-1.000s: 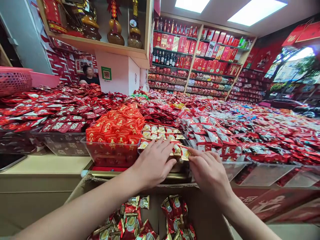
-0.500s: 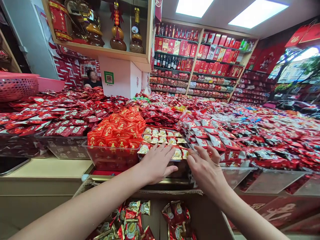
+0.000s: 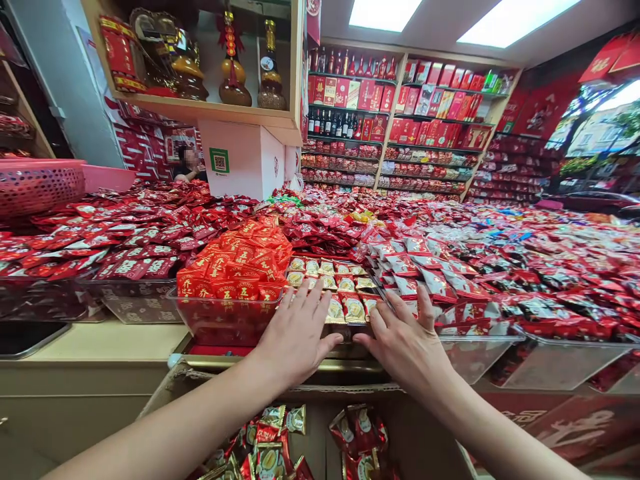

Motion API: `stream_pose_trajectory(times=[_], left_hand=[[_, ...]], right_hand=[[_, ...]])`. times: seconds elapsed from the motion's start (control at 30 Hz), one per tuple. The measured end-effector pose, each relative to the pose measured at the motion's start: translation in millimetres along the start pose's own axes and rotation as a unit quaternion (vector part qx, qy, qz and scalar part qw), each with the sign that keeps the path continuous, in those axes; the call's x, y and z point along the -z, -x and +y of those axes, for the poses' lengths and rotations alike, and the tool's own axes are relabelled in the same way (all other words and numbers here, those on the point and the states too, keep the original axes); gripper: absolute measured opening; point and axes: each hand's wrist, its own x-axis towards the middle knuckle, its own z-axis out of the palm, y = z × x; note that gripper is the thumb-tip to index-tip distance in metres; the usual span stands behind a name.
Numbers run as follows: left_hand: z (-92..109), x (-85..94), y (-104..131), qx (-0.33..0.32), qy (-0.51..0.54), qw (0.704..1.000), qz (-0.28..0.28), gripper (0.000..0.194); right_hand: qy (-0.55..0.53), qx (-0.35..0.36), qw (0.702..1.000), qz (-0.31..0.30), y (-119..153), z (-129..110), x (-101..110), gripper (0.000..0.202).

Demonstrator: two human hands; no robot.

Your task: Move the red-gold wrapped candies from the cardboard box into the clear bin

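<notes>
Rows of gold-and-red wrapped candies [image 3: 354,308] lie flat in a clear bin in the centre. My left hand [image 3: 299,333] rests over the bin's front left corner, palm down, fingers spread, holding nothing. On the front right corner lies my right hand [image 3: 405,340], its fingers apart and touching the edge candies, with nothing held. Below my forearms an open cardboard box [image 3: 410,433] contains more such candies [image 3: 270,460] in loose piles.
Left of the bin stands a heaped tub of orange-red packets [image 3: 235,267]. White-and-red packets [image 3: 440,283] fill the tub to the right. A pink basket [image 3: 43,187] is at far left. Behind the display, a person [image 3: 188,163] is partly visible.
My left hand has moved left and slightly down, to the bin's left corner. My right hand has shifted slightly, its thumb now stretched toward the left. The view has tilted a little.
</notes>
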Motion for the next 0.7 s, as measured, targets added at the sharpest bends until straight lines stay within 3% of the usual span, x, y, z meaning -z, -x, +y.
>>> stream_pose_trajectory(times=[0.17,0.27,0.4,0.57,0.7], left_hand=[[-2.2,-7.4,12.0,0.034,-0.024,0.999,-0.010,0.064],[-0.4,-9.7,11.3,0.038,-0.024,0.999,-0.027,0.064],[-2.3,-9.0,13.1,0.031,-0.025,0.999,-0.013,0.063],[-9.2,-8.6,19.6,0.025,-0.026,0.999,0.009,0.062],[-8.5,-3.1,29.1,0.034,0.004,0.999,-0.007,0.061]], right_hand=[[-0.045,0.001,0.997,0.064,7.7,-10.7,4.3,0.025],[-0.105,0.053,0.986,0.120,20.8,-27.4,10.4,0.018],[-0.167,0.128,0.970,0.125,37.1,-46.4,11.3,0.016],[-0.185,0.173,0.960,0.118,42.1,-59.8,-6.0,0.015],[-0.249,0.263,0.925,0.116,58.9,-85.7,-31.4,0.015]])
